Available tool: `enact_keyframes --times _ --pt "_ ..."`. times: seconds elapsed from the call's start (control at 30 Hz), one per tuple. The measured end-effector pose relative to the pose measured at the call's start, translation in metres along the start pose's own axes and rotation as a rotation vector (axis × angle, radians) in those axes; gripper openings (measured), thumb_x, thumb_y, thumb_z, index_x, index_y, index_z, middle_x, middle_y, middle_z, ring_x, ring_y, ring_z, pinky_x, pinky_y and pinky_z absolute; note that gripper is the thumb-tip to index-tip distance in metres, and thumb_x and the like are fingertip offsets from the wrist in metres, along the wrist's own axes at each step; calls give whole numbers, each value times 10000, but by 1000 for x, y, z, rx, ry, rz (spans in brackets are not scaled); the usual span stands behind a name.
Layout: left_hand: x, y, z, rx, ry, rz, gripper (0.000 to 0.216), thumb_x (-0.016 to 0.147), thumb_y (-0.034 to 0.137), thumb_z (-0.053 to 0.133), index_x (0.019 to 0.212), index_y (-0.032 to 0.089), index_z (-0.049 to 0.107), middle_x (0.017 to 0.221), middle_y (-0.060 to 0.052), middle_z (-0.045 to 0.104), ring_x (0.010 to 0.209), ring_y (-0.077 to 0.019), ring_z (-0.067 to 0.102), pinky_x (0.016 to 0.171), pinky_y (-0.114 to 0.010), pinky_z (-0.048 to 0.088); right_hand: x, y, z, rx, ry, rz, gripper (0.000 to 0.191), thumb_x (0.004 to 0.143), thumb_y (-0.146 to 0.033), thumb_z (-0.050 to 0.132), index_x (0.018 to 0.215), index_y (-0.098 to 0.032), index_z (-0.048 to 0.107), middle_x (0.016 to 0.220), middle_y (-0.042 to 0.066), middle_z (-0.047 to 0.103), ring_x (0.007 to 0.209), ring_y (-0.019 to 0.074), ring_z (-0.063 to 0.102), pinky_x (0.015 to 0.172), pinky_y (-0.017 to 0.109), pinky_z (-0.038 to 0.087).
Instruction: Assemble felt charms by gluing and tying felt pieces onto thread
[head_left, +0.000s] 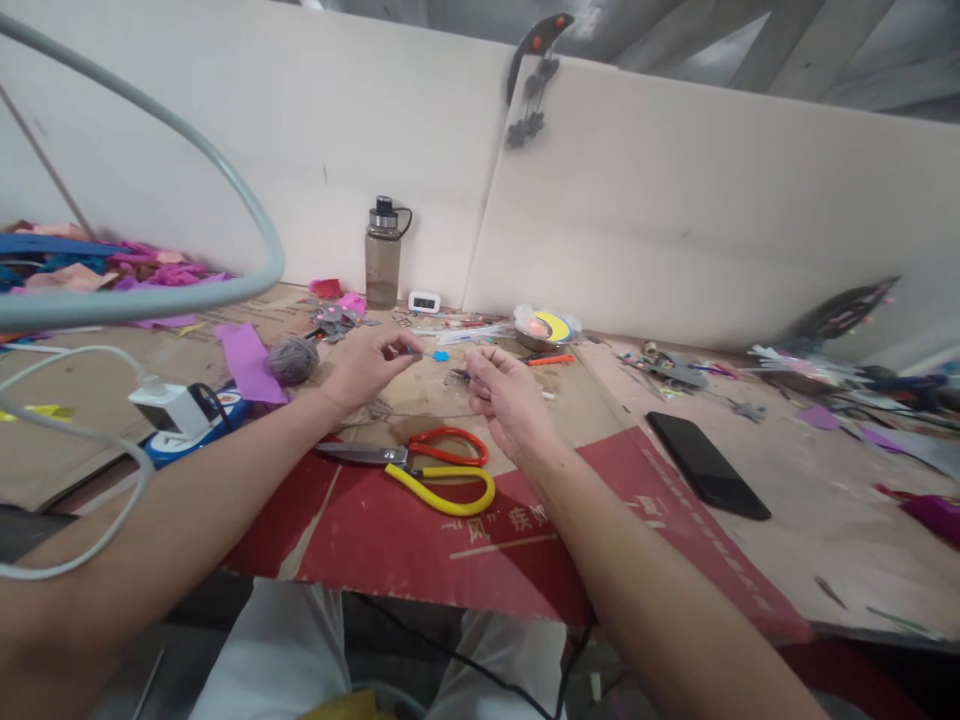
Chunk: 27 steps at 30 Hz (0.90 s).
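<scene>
My left hand [373, 366] is closed in a pinch, thumb and forefinger pointing right. Just beyond its fingertips is a small blue flower-shaped piece [441, 356]; what the fingers pinch is too small to tell. My right hand [506, 392] faces it, fingers curled closed, with a small dark pointed thing [460, 374] poking out on the left, its kind unclear. Below the hands lie large scissors [442, 470] with one red and one yellow handle. Grey yarn strands [369, 412] lie under my left hand, near a grey yarn ball [293, 360].
Behind the hands stand a water bottle [382, 260], a small white clock [424, 301] and a metal bowl [541, 328]. A black phone [707, 465] lies right. At left are a white charger [171, 412], a cable and a pale tube [247, 200] arching across. Felt scraps [251, 362] lie about.
</scene>
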<state>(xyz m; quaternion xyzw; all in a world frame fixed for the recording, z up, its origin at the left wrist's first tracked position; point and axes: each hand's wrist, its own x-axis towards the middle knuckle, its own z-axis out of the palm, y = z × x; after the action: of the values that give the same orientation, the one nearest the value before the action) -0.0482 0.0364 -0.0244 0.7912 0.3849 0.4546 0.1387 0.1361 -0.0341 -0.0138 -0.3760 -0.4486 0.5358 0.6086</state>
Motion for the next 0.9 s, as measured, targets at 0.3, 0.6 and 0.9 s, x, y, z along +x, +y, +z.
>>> enact_keyframes --times 0.3,0.6,0.9 --pt "-11 24 2 -72 124 103 153 769 155 606 886 196 698 927 -46 728 903 -172 657 877 -324 490 8 12 -4 -251 12 -149 226 715 -392 677 686 -204 555 571 -66 403 507 76 281 481 246 230" --pt "-12 31 15 -647 34 -274 326 708 313 749 954 147 615 717 -15 684 631 -127 638 609 -258 507 10 13 -4 -260 62 -173 224 723 -403 680 707 -199 588 617 -55 466 542 81 331 515 244 284" --pt "-17 37 18 -611 36 -250 207 718 301 727 851 160 653 836 -50 708 763 -153 658 745 -309 528 10 13 -4 -200 53 -162 239 701 -410 700 713 -201 582 601 -61 449 519 74 300 485 240 238"
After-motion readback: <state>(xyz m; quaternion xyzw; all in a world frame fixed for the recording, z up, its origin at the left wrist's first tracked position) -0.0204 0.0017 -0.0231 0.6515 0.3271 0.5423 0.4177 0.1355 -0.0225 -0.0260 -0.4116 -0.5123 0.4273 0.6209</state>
